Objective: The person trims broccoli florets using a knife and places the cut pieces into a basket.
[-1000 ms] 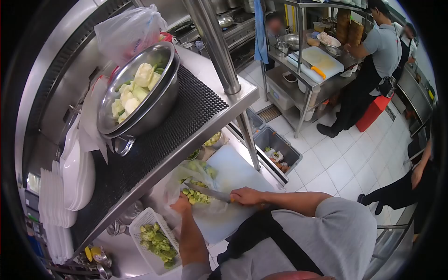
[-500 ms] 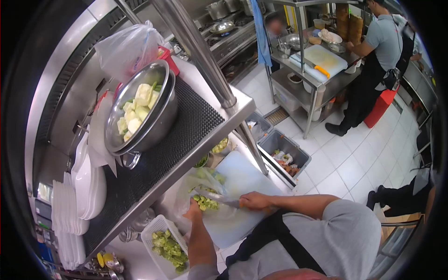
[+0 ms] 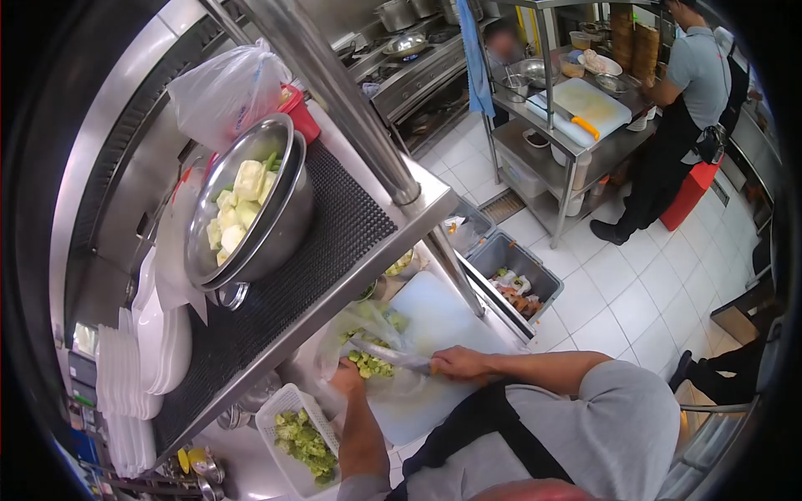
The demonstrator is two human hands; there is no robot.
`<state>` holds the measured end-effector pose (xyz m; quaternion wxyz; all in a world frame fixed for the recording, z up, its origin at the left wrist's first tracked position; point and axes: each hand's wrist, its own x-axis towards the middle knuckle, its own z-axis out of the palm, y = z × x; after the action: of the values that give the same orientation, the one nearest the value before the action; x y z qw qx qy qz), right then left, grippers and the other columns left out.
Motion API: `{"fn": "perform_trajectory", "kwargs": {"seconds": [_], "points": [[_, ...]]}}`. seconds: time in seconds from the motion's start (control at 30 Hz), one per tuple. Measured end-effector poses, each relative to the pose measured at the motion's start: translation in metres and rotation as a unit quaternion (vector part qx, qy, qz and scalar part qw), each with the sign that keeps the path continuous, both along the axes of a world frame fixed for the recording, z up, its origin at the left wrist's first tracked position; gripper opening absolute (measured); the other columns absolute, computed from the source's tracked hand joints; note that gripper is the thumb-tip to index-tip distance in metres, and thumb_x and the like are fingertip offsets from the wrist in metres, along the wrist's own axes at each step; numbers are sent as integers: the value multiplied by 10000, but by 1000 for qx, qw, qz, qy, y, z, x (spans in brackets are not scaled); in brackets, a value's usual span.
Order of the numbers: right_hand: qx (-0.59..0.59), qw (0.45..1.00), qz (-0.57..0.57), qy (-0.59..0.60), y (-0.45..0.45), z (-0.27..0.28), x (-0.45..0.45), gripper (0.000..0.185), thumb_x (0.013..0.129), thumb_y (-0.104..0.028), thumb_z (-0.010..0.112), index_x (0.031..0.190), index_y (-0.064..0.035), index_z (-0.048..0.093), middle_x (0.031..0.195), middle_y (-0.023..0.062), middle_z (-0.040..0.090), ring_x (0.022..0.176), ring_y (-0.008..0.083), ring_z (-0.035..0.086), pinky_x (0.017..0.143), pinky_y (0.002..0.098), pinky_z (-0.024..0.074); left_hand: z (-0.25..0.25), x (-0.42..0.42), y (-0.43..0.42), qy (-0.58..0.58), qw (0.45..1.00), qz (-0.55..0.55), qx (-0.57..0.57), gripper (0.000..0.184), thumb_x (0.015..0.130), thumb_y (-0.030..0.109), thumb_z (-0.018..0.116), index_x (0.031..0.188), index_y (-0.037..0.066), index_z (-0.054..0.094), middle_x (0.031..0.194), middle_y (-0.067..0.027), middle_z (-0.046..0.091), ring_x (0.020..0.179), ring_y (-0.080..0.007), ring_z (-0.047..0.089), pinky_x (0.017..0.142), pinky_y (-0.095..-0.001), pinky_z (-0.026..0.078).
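Note:
My right hand (image 3: 461,365) is closed round the handle of a knife (image 3: 399,357), whose blade reaches left into a clear plastic bag (image 3: 403,386). Chopped green vegetable pieces (image 3: 370,364) lie at the bag's mouth, beside and partly under the blade. At the bag's left side my left hand (image 3: 347,377) grips the plastic, its fingers partly hidden. Under the bag lies a white cutting board (image 3: 447,313). A white perforated basket (image 3: 269,422) holding green broccoli-like florets (image 3: 305,447) stands below my left hand.
Above the counter, a steel shelf (image 3: 359,259) carries metal bowls (image 3: 292,225) with pale cut vegetables and stacked white plates (image 3: 125,392). Its post (image 3: 334,92) rises near the board. Grey bins (image 3: 543,275) stand on the floor. A co-worker (image 3: 697,100) stands at another table (image 3: 576,150).
The view has shifted slightly. The knife blade and the bag have moved only a little, and both hands keep their holds. At the right edge, another person's leg has moved.

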<state>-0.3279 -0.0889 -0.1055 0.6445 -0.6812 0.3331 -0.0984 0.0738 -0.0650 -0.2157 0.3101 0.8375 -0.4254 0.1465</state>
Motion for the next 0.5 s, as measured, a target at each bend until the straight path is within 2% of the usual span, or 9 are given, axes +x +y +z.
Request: {"fn": "perform_trajectory", "kwargs": {"seconds": [0.1,0.2,0.23,0.3,0.4,0.5], "points": [[-23,1000,-6,-9,0,-8,1,417,1087,-390,427,1108,-43,657,765,97,676,658,228,663,660,398,550,-4,1,-1,-40,999,29,23,346,878,198,626,1097,-65,669,1147,-271,678,1088,-480,623,954,-554,489],[-25,1000,-3,-12,1,-3,-2,418,1090,-396,430,1107,-44,655,767,97,680,674,228,665,667,398,551,-9,5,-1,-32,996,49,67,395,894,319,612,981,-57,697,935,-278,707,844,-480,675,746,-545,542],[-23,1000,-1,-13,0,1,-4,419,1091,-399,431,1106,-45,655,768,97,681,679,228,666,669,398,551,-4,-4,-1,-25,997,45,54,362,894,282,612,983,-59,696,956,-273,707,862,-476,673,770,-549,537],[-11,1000,2,1,-1,3,-3,397,1083,-374,434,1102,-46,657,770,96,685,691,228,674,676,397,553,47,-43,3,-14,999,39,26,298,894,208,612,986,-64,693,998,-264,706,899,-467,669,817,-557,527],[-10,1000,-2,3,1,4,0,358,1065,-330,439,1094,-50,660,775,94,692,699,227,684,678,394,556,26,-20,2,-39,992,52,111,299,904,214,608,966,-64,700,1019,-278,701,923,-467,667,810,-559,530],[-4,1000,-9,14,0,11,-2,332,1043,-295,441,1086,-53,663,779,93,698,704,227,690,681,392,559,19,-18,4,-108,993,17,39,308,919,222,607,985,-63,702,1030,-277,702,925,-473,666,803,-562,533]]}}
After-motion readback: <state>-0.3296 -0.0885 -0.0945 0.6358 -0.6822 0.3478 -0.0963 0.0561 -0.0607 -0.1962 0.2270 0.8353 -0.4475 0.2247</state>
